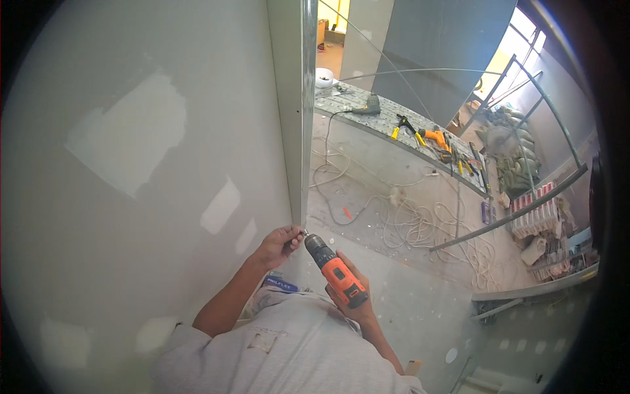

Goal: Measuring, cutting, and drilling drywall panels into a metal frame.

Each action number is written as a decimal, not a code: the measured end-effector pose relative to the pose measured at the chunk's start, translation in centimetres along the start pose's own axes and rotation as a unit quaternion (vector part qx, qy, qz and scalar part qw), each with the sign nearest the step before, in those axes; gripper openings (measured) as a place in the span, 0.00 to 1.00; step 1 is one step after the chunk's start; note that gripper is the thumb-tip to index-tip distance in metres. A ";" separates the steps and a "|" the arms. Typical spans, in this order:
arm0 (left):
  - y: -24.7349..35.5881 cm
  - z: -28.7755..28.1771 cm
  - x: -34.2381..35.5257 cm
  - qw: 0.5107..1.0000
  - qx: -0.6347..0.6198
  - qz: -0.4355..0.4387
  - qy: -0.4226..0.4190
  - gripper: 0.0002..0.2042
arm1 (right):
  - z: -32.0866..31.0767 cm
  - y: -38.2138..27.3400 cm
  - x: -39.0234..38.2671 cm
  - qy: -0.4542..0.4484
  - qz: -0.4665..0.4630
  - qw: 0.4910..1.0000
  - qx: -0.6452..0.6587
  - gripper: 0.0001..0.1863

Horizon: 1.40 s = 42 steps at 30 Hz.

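Note:
My right hand [361,310] is wrapped round the grip of an orange and black cordless drill [341,277], its chuck tilted up and to the left. At the drill's tip, my left hand [278,247] is closed in a pinch; whatever lies between its fingertips is too small to make out. Both meet at the lower end of the visible wall edge, where a metal profile [308,131] runs up alongside the grey wall panel [131,217]. Pale patches of filler mark the panel's face.
A perforated metal platform [354,128] holds a dark corded power tool [369,105], yellow-handled snips [408,129] and another orange drill [436,138]. Loose white cables [420,223] coil over the floor. A metal frame [518,220] leans at the right, near stacked sacks [518,154].

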<state>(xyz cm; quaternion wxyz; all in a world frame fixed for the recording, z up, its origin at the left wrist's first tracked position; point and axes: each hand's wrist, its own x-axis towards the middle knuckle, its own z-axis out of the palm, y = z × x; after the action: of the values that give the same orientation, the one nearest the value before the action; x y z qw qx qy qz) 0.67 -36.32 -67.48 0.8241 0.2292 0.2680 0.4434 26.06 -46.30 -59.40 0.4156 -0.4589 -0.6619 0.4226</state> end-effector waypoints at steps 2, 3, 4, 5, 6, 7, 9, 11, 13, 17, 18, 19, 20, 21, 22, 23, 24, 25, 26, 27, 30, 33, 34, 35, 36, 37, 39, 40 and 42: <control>-0.3 1.0 -0.1 1.000 0.018 0.016 0.017 0.10 | -0.5 0.6 -0.2 -0.006 0.001 1.000 0.012 0.42; -0.4 1.4 -0.2 0.999 0.018 0.019 0.023 0.10 | -0.8 0.9 -0.3 -0.008 0.002 1.000 0.022 0.42; -0.5 1.9 -0.2 0.998 0.031 0.016 0.048 0.11 | -1.3 1.0 -0.4 -0.014 0.001 1.000 0.025 0.42; -0.8 2.4 -0.2 0.996 0.043 0.014 0.073 0.12 | -2.0 0.9 -0.4 -0.027 0.011 0.999 0.042 0.41; -1.3 2.6 -0.1 0.996 0.040 0.019 0.080 0.12 | -2.6 0.9 -0.4 -0.041 0.022 0.997 0.058 0.40; -1.8 2.9 -0.1 0.995 0.040 0.019 0.088 0.11 | -3.1 1.3 -0.6 -0.050 0.022 0.997 0.059 0.40; -3.1 3.6 -0.1 0.994 0.033 0.024 0.105 0.11 | -4.3 2.4 -1.0 -0.060 0.014 0.997 0.048 0.40; -4.7 4.3 0.0 0.992 0.060 0.024 0.110 0.11 | -5.8 3.3 -1.6 -0.082 0.026 0.995 0.055 0.40; -6.5 5.2 -0.2 0.990 0.057 0.031 0.127 0.11 | -7.5 3.9 -2.1 -0.102 0.040 0.992 0.061 0.40; -10.3 6.1 -0.6 0.988 0.019 0.022 0.152 0.12 | -10.6 5.2 -2.5 -0.155 0.027 0.987 0.032 0.40; -11.2 6.3 -0.7 0.987 0.018 0.023 0.156 0.12 | -11.2 5.5 -2.6 -0.167 0.013 0.986 0.015 0.41; -12.0 6.4 -0.7 0.987 -0.005 0.028 0.161 0.12 | -11.7 5.7 -2.7 -0.169 0.013 0.985 0.017 0.41; -12.8 6.5 -0.6 0.985 -0.027 0.035 0.165 0.12 | -12.2 5.9 -2.7 -0.181 0.018 0.983 0.022 0.40; -13.5 6.6 -0.7 0.985 -0.025 0.036 0.167 0.12 | -12.6 6.1 -2.8 -0.192 0.023 0.981 0.028 0.40; -14.2 6.8 -0.8 0.985 -0.045 0.032 0.161 0.11 | -13.1 6.2 -3.0 -0.192 0.021 0.981 0.030 0.40; -14.6 6.7 -1.0 0.986 -0.063 0.027 0.154 0.11 | -13.4 6.3 -3.3 -0.197 0.025 0.979 0.036 0.39; -14.8 6.6 -0.9 0.987 -0.065 0.026 0.144 0.11 | -13.5 6.4 -3.3 -0.202 0.028 0.978 0.042 0.38; -14.8 6.3 -0.7 0.987 -0.059 0.028 0.145 0.11 | -13.6 6.5 -3.0 -0.200 0.024 0.978 0.045 0.38; -14.6 6.4 -0.5 0.988 -0.027 0.031 0.150 0.11 | -13.7 6.6 -2.9 -0.207 0.033 0.976 0.061 0.39; -14.2 6.5 -0.4 0.987 0.005 0.034 0.155 0.11 | -13.6 6.6 -2.8 -0.213 0.041 0.973 0.076 0.39; -12.6 5.5 -0.8 0.986 0.044 0.024 0.161 0.10 | -12.2 6.5 -2.6 -0.202 0.021 0.976 0.076 0.38; -10.7 4.5 -0.8 0.987 0.042 0.028 0.153 0.10 | -10.6 5.8 -1.9 -0.192 0.021 0.979 0.069 0.38; -9.9 4.2 -0.9 0.988 0.028 0.032 0.149 0.09 | -9.8 5.7 -1.7 -0.190 0.019 0.979 0.067 0.38; -9.0 3.7 -0.8 0.988 0.029 0.033 0.145 0.09 | -8.7 5.7 -1.3 -0.182 0.021 0.980 0.080 0.39; -8.2 3.2 -0.8 0.987 0.025 0.048 0.155 0.09 | -7.6 5.7 -0.9 -0.175 0.023 0.980 0.093 0.39; -7.5 2.7 -0.8 0.984 0.020 0.063 0.165 0.09 | -6.5 5.8 -0.6 -0.174 0.022 0.980 0.090 0.39; -5.6 1.0 -0.9 0.985 0.032 0.073 0.152 0.10 | -4.1 5.9 0.0 -0.153 0.056 0.978 0.130 0.39; -4.8 0.2 -0.7 0.986 0.043 0.083 0.141 0.10 | -2.7 5.9 0.3 -0.134 0.068 0.976 0.159 0.37; -3.2 -0.8 0.0 0.991 0.003 0.083 0.107 0.11 | -0.7 4.6 1.2 -0.104 0.017 0.988 0.115 0.38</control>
<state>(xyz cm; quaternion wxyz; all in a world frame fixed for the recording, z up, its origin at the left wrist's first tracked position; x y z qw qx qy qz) 2.03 -37.83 -70.07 0.7503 0.2048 0.3360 0.5312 27.59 -43.99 -63.32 0.3873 -0.3725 -0.6404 0.5488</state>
